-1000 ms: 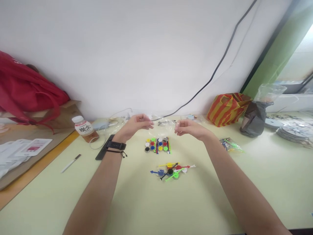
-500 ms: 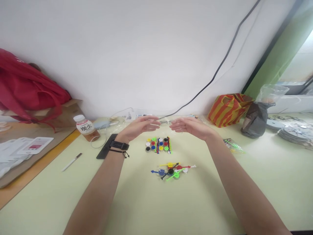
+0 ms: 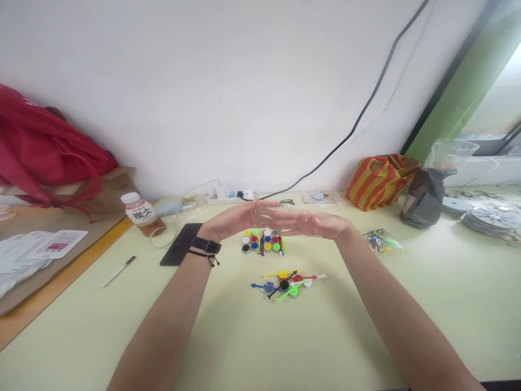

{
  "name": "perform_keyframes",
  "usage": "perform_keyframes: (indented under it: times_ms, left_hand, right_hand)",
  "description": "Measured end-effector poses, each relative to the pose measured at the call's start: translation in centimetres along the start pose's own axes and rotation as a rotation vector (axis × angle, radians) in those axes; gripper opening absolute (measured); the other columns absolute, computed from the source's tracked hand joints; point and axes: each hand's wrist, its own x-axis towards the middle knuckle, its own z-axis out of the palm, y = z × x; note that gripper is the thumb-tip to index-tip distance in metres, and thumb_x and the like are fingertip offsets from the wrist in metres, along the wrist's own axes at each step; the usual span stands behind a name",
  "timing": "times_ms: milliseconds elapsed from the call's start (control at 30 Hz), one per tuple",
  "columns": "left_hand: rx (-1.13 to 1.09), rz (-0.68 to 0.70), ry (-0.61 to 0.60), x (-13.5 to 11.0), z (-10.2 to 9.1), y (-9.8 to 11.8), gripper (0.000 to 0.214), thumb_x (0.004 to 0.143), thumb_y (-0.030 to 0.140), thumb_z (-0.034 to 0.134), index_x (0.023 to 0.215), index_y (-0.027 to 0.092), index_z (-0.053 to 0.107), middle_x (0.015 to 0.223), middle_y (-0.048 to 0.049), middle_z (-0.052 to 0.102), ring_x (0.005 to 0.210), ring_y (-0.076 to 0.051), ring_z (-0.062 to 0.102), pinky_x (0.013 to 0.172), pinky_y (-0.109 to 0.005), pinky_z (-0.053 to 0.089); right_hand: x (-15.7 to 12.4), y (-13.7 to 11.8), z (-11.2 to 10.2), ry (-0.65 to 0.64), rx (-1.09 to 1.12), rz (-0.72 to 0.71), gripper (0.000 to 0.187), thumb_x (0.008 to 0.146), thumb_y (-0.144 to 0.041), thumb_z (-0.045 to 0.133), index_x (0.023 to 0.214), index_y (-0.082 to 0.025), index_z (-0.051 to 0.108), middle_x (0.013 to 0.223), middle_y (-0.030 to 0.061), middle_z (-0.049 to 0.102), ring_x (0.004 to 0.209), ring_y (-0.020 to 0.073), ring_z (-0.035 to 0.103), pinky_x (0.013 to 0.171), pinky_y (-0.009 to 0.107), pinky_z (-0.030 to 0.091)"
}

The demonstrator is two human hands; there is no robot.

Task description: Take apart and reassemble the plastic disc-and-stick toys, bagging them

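My left hand (image 3: 234, 221), with a black watch (image 3: 204, 244) on its wrist, is raised over the table with its fingers stretched out to the right. From the other side my right hand (image 3: 315, 224) reaches in, fingers extended, and the fingertips of both hands overlap in view. Whether they touch is unclear, and I make out nothing held in either. Below and behind them lie rows of small coloured discs (image 3: 255, 246) with bundled arrow pieces, partly covered by the fingers. Closer to me sits a loose group of coloured arrow spinners (image 3: 284, 284).
A bagged set of coloured pieces (image 3: 385, 241) lies to the right, near a striped bag (image 3: 376, 182) and a dark grey bag (image 3: 425, 201). Leftward are a black phone-like slab (image 3: 179, 247), a bottle (image 3: 142, 214) and a pen (image 3: 119, 271). A power strip (image 3: 230, 196) is at the wall.
My hands have come together from apart, fingertips now overlapping, and sit slightly lower over the rows of discs. The spinners and discs have stayed in place.
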Motion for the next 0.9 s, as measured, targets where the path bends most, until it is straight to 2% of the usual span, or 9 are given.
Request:
perform_keyframes:
  times_ms: [133, 267, 433, 500, 600, 700, 800, 900]
  left_hand:
    - [0.008, -0.02, 0.016, -0.3, -0.2, 0.2, 0.059, 0.109, 0.057, 0.033, 0.147, 0.021, 0.058, 0.152, -0.0155, 0.056, 0.142, -0.037, 0.051, 0.119, -0.054, 0.031]
    - [0.04, -0.06, 0.008, -0.7, -0.7, 0.0, 0.06, 0.108, 0.06, 0.033, 0.149, 0.023, 0.056, 0.154, -0.0145, 0.054, 0.139, -0.036, 0.054, 0.118, -0.053, 0.033]
    - [0.093, -0.175, -0.091, -1.0, -1.0, -0.7, 0.068, 0.104, 0.07, 0.029, 0.15, 0.027, 0.055, 0.151, -0.0113, 0.058, 0.138, -0.036, 0.052, 0.111, -0.049, 0.039]
    - [0.108, -0.201, -0.135, -1.0, -0.8, -0.6, 0.075, 0.102, 0.074, 0.025, 0.153, 0.025, 0.052, 0.149, -0.0107, 0.06, 0.139, -0.037, 0.05, 0.11, -0.048, 0.04]
    - [0.195, -0.203, -0.217, -1.0, -0.1, 0.0, 0.08, 0.1, 0.078, 0.023, 0.158, 0.027, 0.043, 0.154, -0.01, 0.054, 0.143, -0.036, 0.045, 0.113, -0.046, 0.038]
    - [0.359, -0.207, -0.322, -0.5, 0.8, 0.8, 0.079, 0.099, 0.077, 0.034, 0.163, 0.031, 0.031, 0.162, -0.0098, 0.043, 0.148, -0.034, 0.041, 0.118, -0.046, 0.034]
    - [0.501, -0.194, -0.379, 0.2, 1.8, 1.2, 0.081, 0.098, 0.072, 0.047, 0.164, 0.028, 0.029, 0.168, -0.0094, 0.033, 0.155, -0.033, 0.029, 0.123, -0.042, 0.029]
    - [0.499, -0.183, -0.459, 0.9, 2.7, 0.9, 0.084, 0.095, 0.07, 0.057, 0.161, 0.024, 0.033, 0.163, -0.0123, 0.039, 0.149, -0.033, 0.039, 0.118, -0.041, 0.038]
  right_hand:
    - [-0.1, -0.2, -0.1, -0.001, -0.043, 0.088, 0.102, 0.079, -0.083, 0.062, 0.162, -0.031, 0.034, 0.17, 0.01, 0.031, 0.155, 0.0347, 0.031, 0.123, 0.05, 0.028]
    - [-0.3, -0.6, -0.2, -0.045, -0.079, 0.122, 0.114, 0.073, -0.088, 0.062, 0.165, -0.03, 0.025, 0.166, 0.0112, 0.038, 0.156, 0.0321, 0.028, 0.123, 0.048, 0.027]
    - [-0.5, -1.4, 0.2, -0.009, -0.141, 0.217, 0.13, 0.059, -0.091, 0.069, 0.165, -0.03, 0.026, 0.172, 0.0105, 0.025, 0.156, 0.036, 0.028, 0.124, 0.047, 0.027]
    - [-0.3, -1.8, 0.5, -0.049, -0.167, 0.225, 0.125, 0.061, -0.087, 0.072, 0.164, -0.031, 0.029, 0.173, 0.0076, 0.023, 0.157, 0.035, 0.027, 0.124, 0.046, 0.026]
    - [0.3, -2.4, 1.0, -0.202, -0.233, 0.223, 0.107, 0.075, -0.071, 0.077, 0.164, -0.031, 0.032, 0.172, 0.0035, 0.026, 0.158, 0.0291, 0.024, 0.126, 0.041, 0.024]
    - [0.8, -2.9, 1.4, -0.298, -0.357, 0.224, 0.094, 0.085, -0.054, 0.078, 0.164, -0.028, 0.032, 0.171, 0.0037, 0.029, 0.158, 0.0263, 0.025, 0.127, 0.037, 0.022]
    - [1.1, -3.2, 1.8, -0.293, -0.469, 0.211, 0.091, 0.087, -0.047, 0.078, 0.164, -0.027, 0.034, 0.171, 0.0047, 0.03, 0.157, 0.0281, 0.029, 0.126, 0.036, 0.025]
    - [1.3, -3.5, 2.1, -0.284, -0.521, 0.177, 0.085, 0.089, -0.043, 0.077, 0.162, -0.03, 0.037, 0.17, 0.0039, 0.031, 0.152, 0.0286, 0.037, 0.121, 0.036, 0.034]
